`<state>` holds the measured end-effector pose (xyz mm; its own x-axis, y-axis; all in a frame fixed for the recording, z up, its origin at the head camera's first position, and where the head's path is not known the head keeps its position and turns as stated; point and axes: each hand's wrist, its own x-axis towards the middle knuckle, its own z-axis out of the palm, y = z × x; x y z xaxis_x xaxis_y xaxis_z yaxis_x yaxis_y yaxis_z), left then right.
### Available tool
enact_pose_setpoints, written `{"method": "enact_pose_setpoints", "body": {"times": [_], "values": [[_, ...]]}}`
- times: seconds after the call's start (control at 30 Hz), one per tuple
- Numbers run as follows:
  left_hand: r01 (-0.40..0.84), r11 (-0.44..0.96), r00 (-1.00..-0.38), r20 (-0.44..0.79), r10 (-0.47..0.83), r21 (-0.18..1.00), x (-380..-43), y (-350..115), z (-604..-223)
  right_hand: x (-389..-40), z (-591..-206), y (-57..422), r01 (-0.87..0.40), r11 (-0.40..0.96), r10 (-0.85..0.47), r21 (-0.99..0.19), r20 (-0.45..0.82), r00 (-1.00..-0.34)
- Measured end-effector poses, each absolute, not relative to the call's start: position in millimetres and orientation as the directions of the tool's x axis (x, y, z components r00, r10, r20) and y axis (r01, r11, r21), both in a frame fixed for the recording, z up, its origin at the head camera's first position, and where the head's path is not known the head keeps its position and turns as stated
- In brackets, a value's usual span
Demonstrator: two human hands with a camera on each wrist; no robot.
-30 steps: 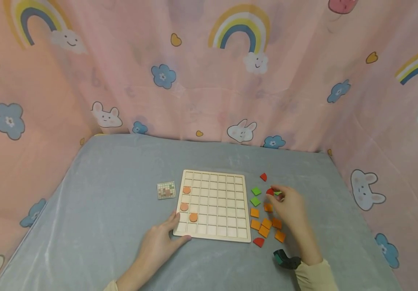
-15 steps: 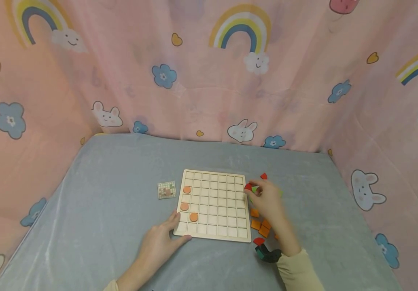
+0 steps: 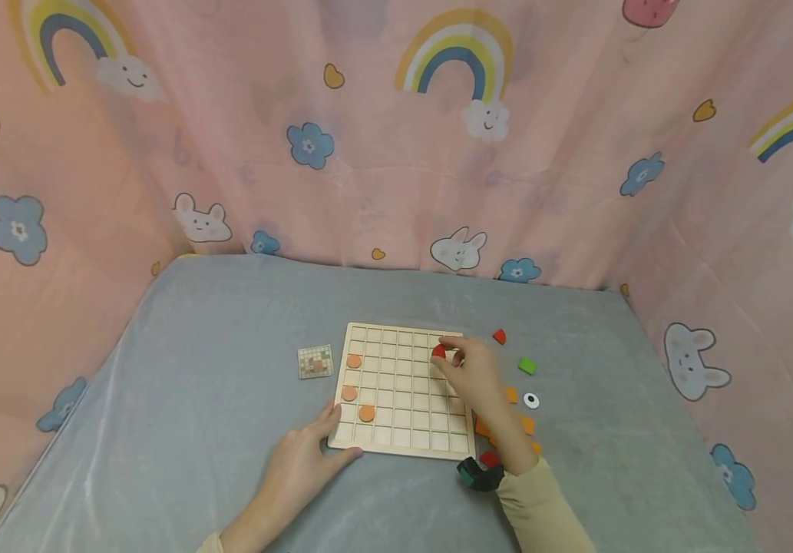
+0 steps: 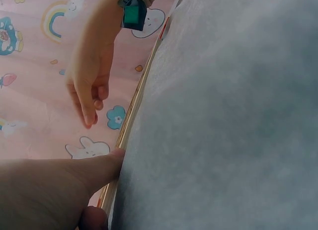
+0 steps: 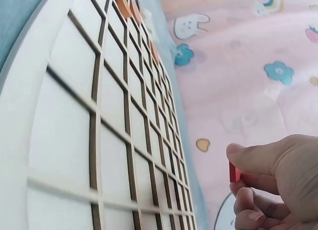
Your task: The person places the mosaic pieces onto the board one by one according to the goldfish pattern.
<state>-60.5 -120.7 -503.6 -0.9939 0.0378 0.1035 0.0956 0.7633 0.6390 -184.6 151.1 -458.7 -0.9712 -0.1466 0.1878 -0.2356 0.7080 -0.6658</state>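
A wooden grid board [image 3: 403, 390] lies on the grey cloth, with three orange discs [image 3: 354, 361] in its left cells. My right hand [image 3: 468, 369] hovers over the board's far right cells and pinches a red piece [image 3: 439, 352] between thumb and fingers; the right wrist view shows that red piece [image 5: 234, 173] above the board [image 5: 74, 120]. My left hand [image 3: 302, 461] lies at the board's near left corner, thumb along its edge [image 4: 117, 163]. The right hand [image 4: 89, 86] also shows in the left wrist view.
Loose tiles lie right of the board: a red piece [image 3: 500, 336], a green square [image 3: 527, 365], orange squares [image 3: 526, 424] and a white ring [image 3: 530, 400]. A small pattern card [image 3: 316, 361] sits left of the board. Pink printed curtains [image 3: 396, 138] enclose the grey table.
My right hand moved left from the loose tiles to above the board's far right cells, carrying the red piece. A green square and white ring are uncovered. The left hand stayed put.
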Motion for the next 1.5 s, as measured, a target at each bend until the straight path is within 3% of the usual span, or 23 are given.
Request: {"method": "enact_pose_setpoints", "body": {"times": [0.23,0.57,1.07,1.5], "values": [[0.093,0.767,-0.994,0.102,0.037,0.635,-60.3,-121.0,-503.1,-184.1,-460.2,118.9,-0.302,0.668,-0.219,-0.680,0.209,-0.953],[0.097,0.773,-0.994,0.103,0.041,0.627,-61.3,-120.7,-502.9,-182.3,-469.4,86.5,-0.259,0.663,-0.238,-0.703,0.130,-0.963],[0.093,0.768,-0.994,0.098,0.039,0.633,-60.7,-120.4,-500.9,-186.0,-484.2,80.0,-0.276,0.716,-0.255,-0.641,0.129,-0.958],[0.092,0.770,-0.994,0.101,0.035,0.631,-61.1,-119.8,-502.0,-193.9,-479.2,80.2,-0.244,0.694,-0.270,-0.677,0.069,-0.961]]}}
